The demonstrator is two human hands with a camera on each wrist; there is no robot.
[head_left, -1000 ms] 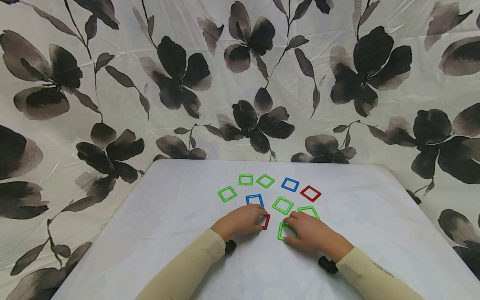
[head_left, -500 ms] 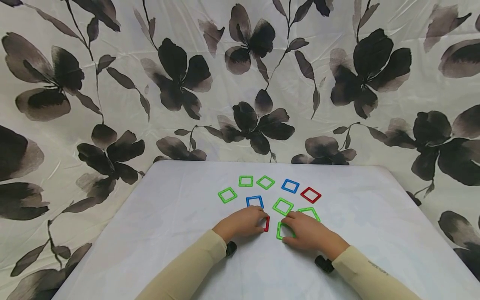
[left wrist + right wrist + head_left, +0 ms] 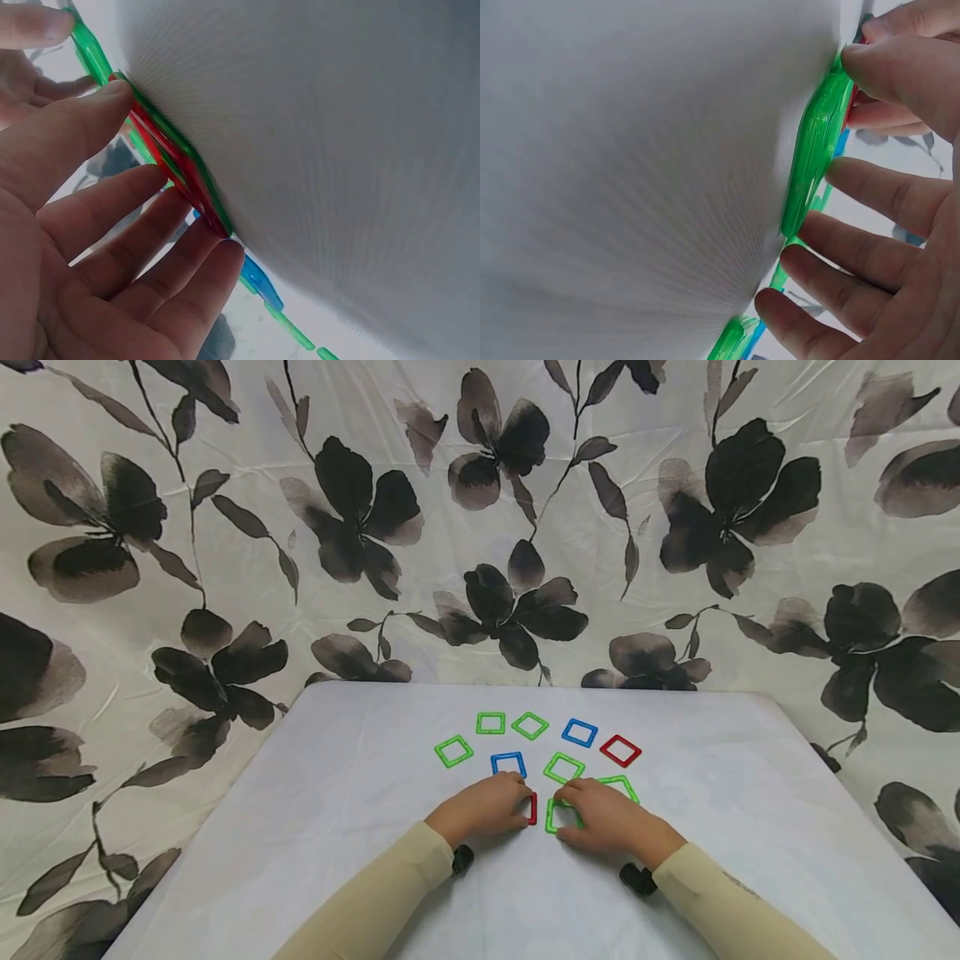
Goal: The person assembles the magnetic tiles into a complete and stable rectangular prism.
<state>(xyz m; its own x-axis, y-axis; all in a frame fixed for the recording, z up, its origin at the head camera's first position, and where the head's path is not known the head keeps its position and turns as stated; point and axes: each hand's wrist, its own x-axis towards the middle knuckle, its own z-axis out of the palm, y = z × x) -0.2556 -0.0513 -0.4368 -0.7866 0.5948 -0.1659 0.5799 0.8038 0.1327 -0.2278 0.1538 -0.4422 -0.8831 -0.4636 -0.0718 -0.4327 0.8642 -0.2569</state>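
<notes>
My left hand (image 3: pixel 483 808) holds a red plastic square frame (image 3: pixel 533 808) by its edges, the thumb at the near side and the fingers at the far side. Green edging shows along the underside of this red frame (image 3: pixel 193 171) in the left wrist view. Just to its right, my right hand (image 3: pixel 611 817) grips a green square frame (image 3: pixel 551 817) between thumb and fingertips, low on the white table. A narrow gap parts the two frames in the head view. Beyond the left fingers lies a blue square frame (image 3: pixel 507 755); a green one (image 3: pixel 572 759) lies past the right fingers.
A green frame (image 3: pixel 632 788) lies partly hidden behind the right hand. Farther back are more green frames (image 3: pixel 491 714), a blue frame (image 3: pixel 586 723) and a red frame (image 3: pixel 632 743). A floral cloth (image 3: pixel 420 635) hangs behind the white table (image 3: pixel 337 760).
My right hand has slid left with the green frame, closer to the red one. The left hand stays almost in place, and the other frames lie as before.
</notes>
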